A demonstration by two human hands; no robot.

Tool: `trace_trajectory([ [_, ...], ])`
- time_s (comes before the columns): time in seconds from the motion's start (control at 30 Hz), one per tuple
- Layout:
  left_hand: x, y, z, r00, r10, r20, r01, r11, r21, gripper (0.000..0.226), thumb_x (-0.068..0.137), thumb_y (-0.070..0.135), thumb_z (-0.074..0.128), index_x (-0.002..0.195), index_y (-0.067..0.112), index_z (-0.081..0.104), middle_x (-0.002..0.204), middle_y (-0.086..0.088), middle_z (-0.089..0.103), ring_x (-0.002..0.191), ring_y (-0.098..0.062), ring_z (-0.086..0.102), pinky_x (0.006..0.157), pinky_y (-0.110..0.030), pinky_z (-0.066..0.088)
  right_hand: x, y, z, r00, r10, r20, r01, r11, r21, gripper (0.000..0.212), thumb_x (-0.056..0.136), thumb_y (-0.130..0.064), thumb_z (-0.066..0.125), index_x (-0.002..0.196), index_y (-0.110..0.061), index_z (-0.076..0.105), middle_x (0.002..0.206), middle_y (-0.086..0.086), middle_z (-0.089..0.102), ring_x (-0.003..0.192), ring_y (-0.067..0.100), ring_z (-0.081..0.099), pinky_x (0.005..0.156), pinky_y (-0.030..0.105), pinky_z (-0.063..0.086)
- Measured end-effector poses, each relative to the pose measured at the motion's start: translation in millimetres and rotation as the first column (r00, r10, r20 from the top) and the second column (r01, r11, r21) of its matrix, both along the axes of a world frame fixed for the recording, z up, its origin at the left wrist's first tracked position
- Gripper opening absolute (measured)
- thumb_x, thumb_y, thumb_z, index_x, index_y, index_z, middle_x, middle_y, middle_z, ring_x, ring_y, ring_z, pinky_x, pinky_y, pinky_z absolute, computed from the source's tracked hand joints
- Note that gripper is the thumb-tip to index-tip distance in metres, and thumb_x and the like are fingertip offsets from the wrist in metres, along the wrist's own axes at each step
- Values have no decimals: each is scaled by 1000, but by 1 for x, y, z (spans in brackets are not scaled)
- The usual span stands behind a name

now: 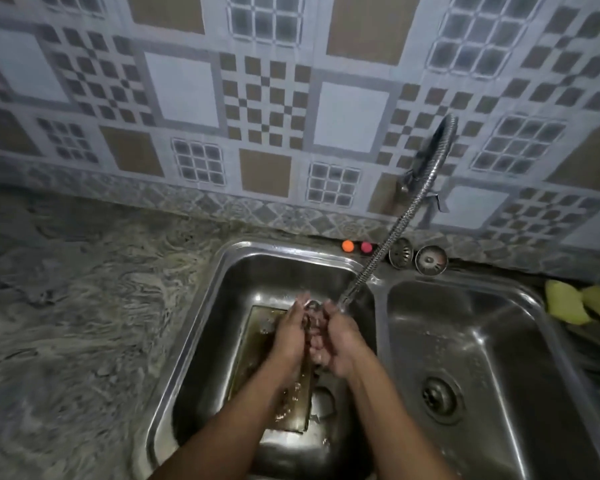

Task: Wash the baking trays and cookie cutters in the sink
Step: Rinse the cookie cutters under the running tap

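- Steel cutter [313, 305] sat right under the tap [395, 223] so water hit it.
- Right hand [336, 344] curled round it; left hand [290, 336] pressed alongside, grip too blurry to tell.
- Tray [253, 341] lay below in the sink [278, 245], probably soaking.

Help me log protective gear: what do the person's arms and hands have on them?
Nothing shows: the left hand and right hand are ungloved, the left forearm and right forearm bare, no sleeve reaching into view. No watch or bracelet shows; blur could hide a ring.
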State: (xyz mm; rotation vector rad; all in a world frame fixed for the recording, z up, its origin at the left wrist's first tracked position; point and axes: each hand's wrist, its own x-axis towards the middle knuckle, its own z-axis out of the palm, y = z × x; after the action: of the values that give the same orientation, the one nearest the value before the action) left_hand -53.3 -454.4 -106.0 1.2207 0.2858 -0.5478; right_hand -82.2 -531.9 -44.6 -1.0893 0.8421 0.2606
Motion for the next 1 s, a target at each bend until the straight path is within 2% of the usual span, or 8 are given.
trace_trajectory([
  [0.13,5,-9,21,997,-45,-70,45,999,8,47,96,57,47,96,16,71,51,-1,60,37,-15,47,40,-20,37,-2,-2,-5,996,88,-3,-88,986,-143,54,101,-55,33,94,-14,66,55,5,54,39,12,45,37,17,32],
  [0.27,9,-22,29,996,59,-62,-58,998,24,37,85,50,70,94,14,72,78,-9,75,62,-23,68,56,-29,51,-6,8,-4,993,9,121,22,967,-253,44,102,-51,35,95,-23,69,75,-7,72,68,6,65,59,25,49],
  [0.37,11,-22,33,994,50,-100,-47,998,35,32,76,45,81,88,18,68,60,-5,62,42,-16,47,41,-19,36,-12,10,-4,986,-12,167,47,978,-205,42,101,-49,39,96,-24,72,93,12,75,82,19,67,73,34,49],
  [0.47,11,-21,26,996,42,-78,-37,997,64,28,87,45,71,88,17,70,53,-3,54,38,-13,38,38,-16,27,-11,10,-2,978,-117,173,142,980,-140,42,104,-38,38,108,-10,69,86,17,72,76,26,64,61,30,49],
  [0.63,-3,-19,23,998,-5,60,-2,993,116,7,90,18,70,91,11,71,74,-7,72,42,-9,49,40,-20,34,0,6,-6,936,-348,56,353,923,-157,38,100,-30,43,80,-7,66,61,9,60,50,21,55,44,26,40],
  [0.83,7,-13,25,984,178,-6,-175,975,133,22,90,21,71,94,0,68,70,-15,69,50,-18,57,40,-21,40,-9,15,1,958,-59,280,130,962,-240,23,106,-22,38,117,-17,57,99,3,70,76,5,69,58,17,52],
  [0.93,12,-15,34,990,138,-31,-134,985,105,23,92,21,68,97,-1,66,88,-20,75,64,-24,67,49,-26,48,-13,13,-1,936,-135,324,191,971,-147,22,103,-13,46,117,-20,61,103,7,72,80,9,72,59,21,55],
  [1.0,11,-16,41,998,60,-17,-59,996,71,19,95,23,64,93,5,68,78,-14,74,57,-20,64,45,-24,47,-14,9,1,921,-237,310,289,948,-131,18,101,-13,50,103,-13,68,89,11,73,66,15,70,50,24,53],
])
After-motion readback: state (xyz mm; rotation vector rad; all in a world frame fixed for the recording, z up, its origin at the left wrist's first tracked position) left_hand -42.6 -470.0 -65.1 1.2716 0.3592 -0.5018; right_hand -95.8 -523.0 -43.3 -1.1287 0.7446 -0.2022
